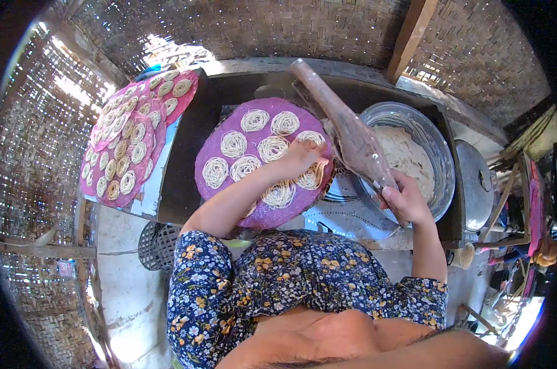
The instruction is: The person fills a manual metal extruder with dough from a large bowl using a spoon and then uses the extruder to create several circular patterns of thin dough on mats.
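Note:
A round purple cloth (278, 211) lies before me with several coiled rounds of pale noodle-like strands (233, 144) on it. My left hand (303, 159) is at the cloth's right side, over the coils there; its fingertips are partly hidden, and whether they grip anything is unclear. My right hand (405, 196) is closed on the lower end of a long wooden press-like tool (347, 129), which slants up and to the left between the cloth and a large basin (446, 161). Pale dough or batter (405, 157) fills part of the basin, behind my right hand.
More pink cloths (140, 184) bearing coils overlap at the left. A dark wooden table edge (179, 184) runs beside them. A round metal lid or pot (474, 184) stands right of the basin, and a dark woven basket (156, 246) is below the table at left. Woven walls rise behind.

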A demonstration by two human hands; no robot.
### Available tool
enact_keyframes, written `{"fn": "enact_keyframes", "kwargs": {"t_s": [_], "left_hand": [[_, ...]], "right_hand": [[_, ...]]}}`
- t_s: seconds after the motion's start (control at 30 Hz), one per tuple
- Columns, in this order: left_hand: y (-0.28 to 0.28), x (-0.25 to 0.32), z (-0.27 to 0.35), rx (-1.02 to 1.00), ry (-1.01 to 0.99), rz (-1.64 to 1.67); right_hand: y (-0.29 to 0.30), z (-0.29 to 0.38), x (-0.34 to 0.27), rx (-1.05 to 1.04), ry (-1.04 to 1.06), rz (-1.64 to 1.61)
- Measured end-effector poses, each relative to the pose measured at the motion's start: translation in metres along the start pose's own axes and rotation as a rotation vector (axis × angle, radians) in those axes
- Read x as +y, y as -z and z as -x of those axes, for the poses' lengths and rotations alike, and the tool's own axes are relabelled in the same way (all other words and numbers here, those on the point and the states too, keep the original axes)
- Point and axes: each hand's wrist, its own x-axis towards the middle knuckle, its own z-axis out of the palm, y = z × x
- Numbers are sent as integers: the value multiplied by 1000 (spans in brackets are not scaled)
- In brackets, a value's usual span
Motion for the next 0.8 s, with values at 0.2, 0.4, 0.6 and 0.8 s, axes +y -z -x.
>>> {"fn": "enact_keyframes", "kwargs": {"t_s": [0.2, 0.4, 0.6, 0.8], "left_hand": [[15, 27, 57, 188, -264, -727], [46, 20, 79, 596, -6, -878], [96, -60, 147, 986, 222, -595], [100, -96, 172, 978, 578, -87]], "right_hand": [[1, 25, 28, 39, -47, -72], [-17, 74, 112, 149, -14, -86], [-10, 132, 162, 183, -116, 453], [-27, 101, 209, 139, -210, 799]]}}
